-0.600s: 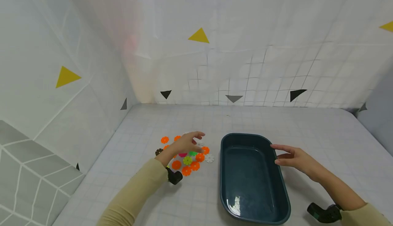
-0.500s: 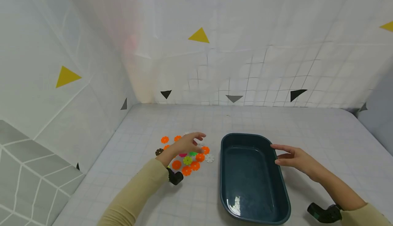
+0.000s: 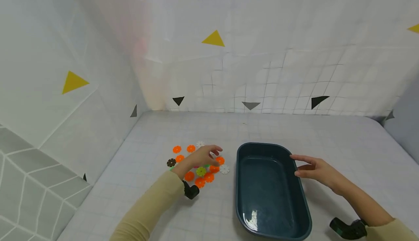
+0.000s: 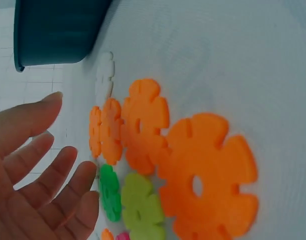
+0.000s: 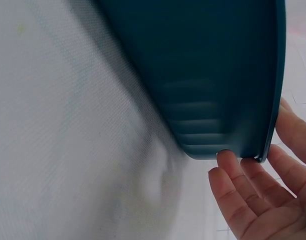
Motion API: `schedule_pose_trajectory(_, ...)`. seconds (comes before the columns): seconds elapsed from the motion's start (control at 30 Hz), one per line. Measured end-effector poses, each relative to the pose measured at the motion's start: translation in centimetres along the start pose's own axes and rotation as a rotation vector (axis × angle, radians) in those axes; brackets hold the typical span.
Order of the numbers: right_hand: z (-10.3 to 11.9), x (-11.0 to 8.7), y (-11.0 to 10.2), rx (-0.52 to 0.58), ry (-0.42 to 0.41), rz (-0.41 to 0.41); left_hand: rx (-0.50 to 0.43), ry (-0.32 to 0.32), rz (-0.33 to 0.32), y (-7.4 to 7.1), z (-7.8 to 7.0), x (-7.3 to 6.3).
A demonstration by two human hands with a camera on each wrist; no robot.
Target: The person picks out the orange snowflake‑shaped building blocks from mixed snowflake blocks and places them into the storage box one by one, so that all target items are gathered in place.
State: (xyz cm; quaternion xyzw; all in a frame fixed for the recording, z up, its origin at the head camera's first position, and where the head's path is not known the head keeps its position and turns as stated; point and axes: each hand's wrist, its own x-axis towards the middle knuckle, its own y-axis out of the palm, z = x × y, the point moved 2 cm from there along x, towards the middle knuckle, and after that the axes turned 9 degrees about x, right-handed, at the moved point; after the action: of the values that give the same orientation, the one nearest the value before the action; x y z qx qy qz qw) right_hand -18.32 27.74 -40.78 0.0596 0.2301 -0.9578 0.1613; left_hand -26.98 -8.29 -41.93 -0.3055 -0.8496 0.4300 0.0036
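Observation:
My left hand (image 3: pixel 201 156) hovers over a spread of flat flower-shaped plastic pieces, its fingers loosely bent and nothing between them. In the left wrist view, a large orange piece (image 4: pixel 208 175), a yellow-green piece (image 4: pixel 142 207) and a green piece (image 4: pixel 110 192) lie beside the fingers. A white piece (image 3: pixel 224 169) is at the right side of the spread. To the right stands a dark teal basin (image 3: pixel 241 197) with a bare inside. My right hand (image 3: pixel 315 170) touches the basin's right rim with fairly straight thumb and fingers; the right wrist view shows fingertips (image 5: pixel 225 157) by its outer wall.
A black wrist device (image 3: pixel 191 190) hangs under the left wrist, another (image 3: pixel 347 229) under the right. The white table (image 3: pixel 183 128) meets a white sheet (image 3: pixel 278 26) at the back and a pale side panel (image 3: pixel 98 132) at left.
My left hand has shifted slightly to the right and down over the pieces, uncovering a white piece at the back. My right hand stays at the basin's rim.

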Motion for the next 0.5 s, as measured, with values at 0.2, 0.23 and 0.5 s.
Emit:
schedule_pose_trajectory(0.2,0.11,-0.04,0.01,-0.007,-0.006,-0.004,0.072,-0.018,-0.006,0.23,-0.13,0.19)
schedule_pose_trajectory(0.23,0.13,-0.03,0.02,-0.01,-0.006,-0.003,0.08,-0.024,-0.007,0.28,-0.14,0.25)
schedule_pose_trajectory(0.5,0.03,-0.02,0.03,-0.021,-0.002,-0.001,0.136,-0.045,-0.027,0.95,-0.06,0.96)
